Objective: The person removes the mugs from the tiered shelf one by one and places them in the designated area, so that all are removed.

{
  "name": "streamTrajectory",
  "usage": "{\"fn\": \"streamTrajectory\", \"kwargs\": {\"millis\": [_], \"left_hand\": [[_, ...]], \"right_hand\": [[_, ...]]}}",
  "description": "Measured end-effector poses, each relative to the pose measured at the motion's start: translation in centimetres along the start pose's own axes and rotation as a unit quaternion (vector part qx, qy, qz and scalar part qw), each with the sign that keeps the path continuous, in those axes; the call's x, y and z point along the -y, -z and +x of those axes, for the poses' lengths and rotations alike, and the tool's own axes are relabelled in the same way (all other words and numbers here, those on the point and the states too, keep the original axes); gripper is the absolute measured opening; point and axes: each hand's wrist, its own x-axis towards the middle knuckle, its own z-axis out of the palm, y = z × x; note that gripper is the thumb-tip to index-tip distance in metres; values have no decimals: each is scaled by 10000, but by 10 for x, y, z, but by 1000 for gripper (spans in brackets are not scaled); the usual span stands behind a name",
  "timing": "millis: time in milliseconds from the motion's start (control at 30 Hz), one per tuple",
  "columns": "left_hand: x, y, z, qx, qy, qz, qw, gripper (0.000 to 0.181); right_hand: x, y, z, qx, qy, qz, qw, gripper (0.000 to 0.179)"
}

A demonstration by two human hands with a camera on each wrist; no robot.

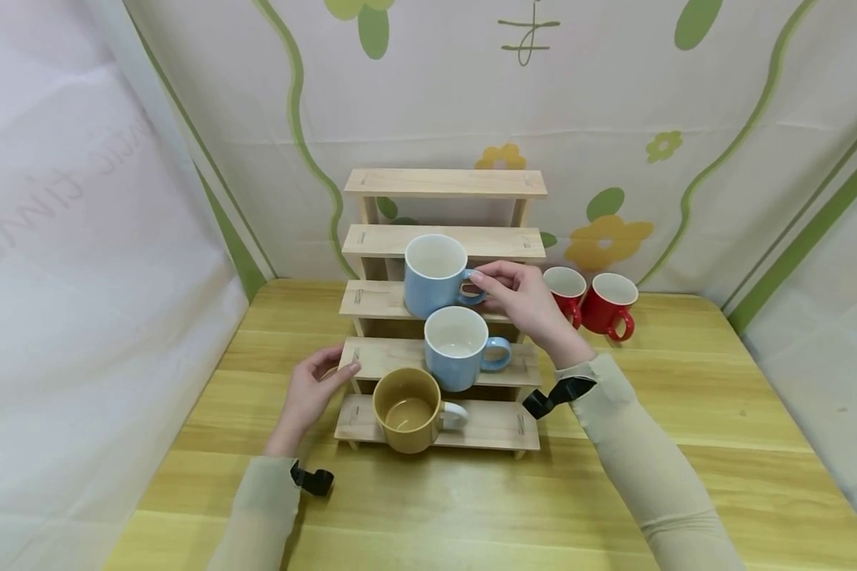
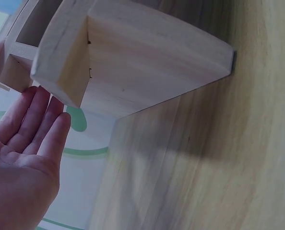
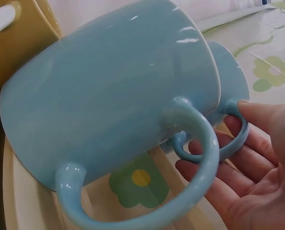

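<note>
A light wooden stepped rack [image 1: 371, 357] with several steps stands on the table. My left hand [image 1: 314, 388] holds the left end of its second step from the bottom, thumb on top; the left wrist view shows the fingers [image 2: 34, 115] against the plank's underside. With my right hand [image 1: 521, 297] I pinch the handle of a light blue mug [image 1: 432, 289], upright at the third step; whether its base touches the plank cannot be told. Another light blue mug [image 1: 451, 361] sits on the second step, handle right. A mustard mug [image 1: 403, 424] with a white handle is on the lowest step.
Two red mugs, one nearer [image 1: 607, 305] and one partly behind my right hand [image 1: 564, 285], stand on the table right of the rack. A patterned white cloth [image 1: 436, 95] hangs behind. The wooden table [image 1: 414, 507] extends in front.
</note>
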Motion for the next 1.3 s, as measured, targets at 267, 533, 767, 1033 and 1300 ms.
{"fn": "streamTrajectory", "kwargs": {"millis": [267,533,767,1033,1300], "left_hand": [[3,-2,0,-57,-21,-104,9999,45],[3,-1,0,-54,-8,-57,10000,45],[2,-1,0,-50,-5,-18,10000,47],[2,-1,0,-40,-29,36,10000,47],[2,-1,0,-38,-87,39,9999,45]], "right_hand": [[0,0,-6,-86,132,-5,9999,32],[7,4,-11,-190,169,171,9995,30],[12,8,-15,-346,332,-85,9988,33],[17,14,-20,-518,439,176,9975,32],[26,22,-29,-809,643,511,9933,28]]}}
